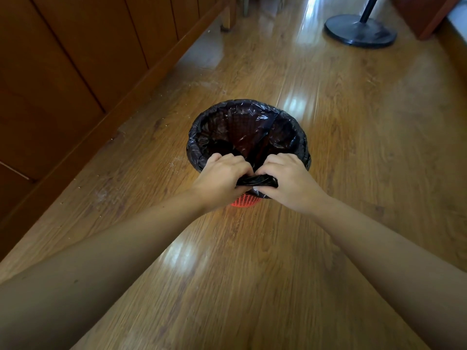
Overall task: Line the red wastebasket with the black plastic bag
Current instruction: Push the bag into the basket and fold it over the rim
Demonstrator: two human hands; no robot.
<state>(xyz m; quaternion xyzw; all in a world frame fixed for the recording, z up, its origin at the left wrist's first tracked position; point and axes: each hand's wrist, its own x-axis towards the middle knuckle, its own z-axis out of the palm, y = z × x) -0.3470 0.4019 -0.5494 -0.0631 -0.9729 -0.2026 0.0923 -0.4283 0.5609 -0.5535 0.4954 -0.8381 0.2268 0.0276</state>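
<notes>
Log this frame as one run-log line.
step: cinching slack | bag: over rim of basket, on floor | left hand: shut on bag | right hand: shut on bag

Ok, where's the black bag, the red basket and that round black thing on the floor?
black bag (242, 130): head view, on the crinkled lining inside.
red basket (243, 201): head view, on the mesh wall below the hands.
round black stand base (360, 31): head view, on the flat disc.

A glossy wooden floor (252, 261) spreads below the grip; dark wood panelling (63, 72) runs off left, a round black stand base (360, 30) sits far beyond, rightward.
</notes>
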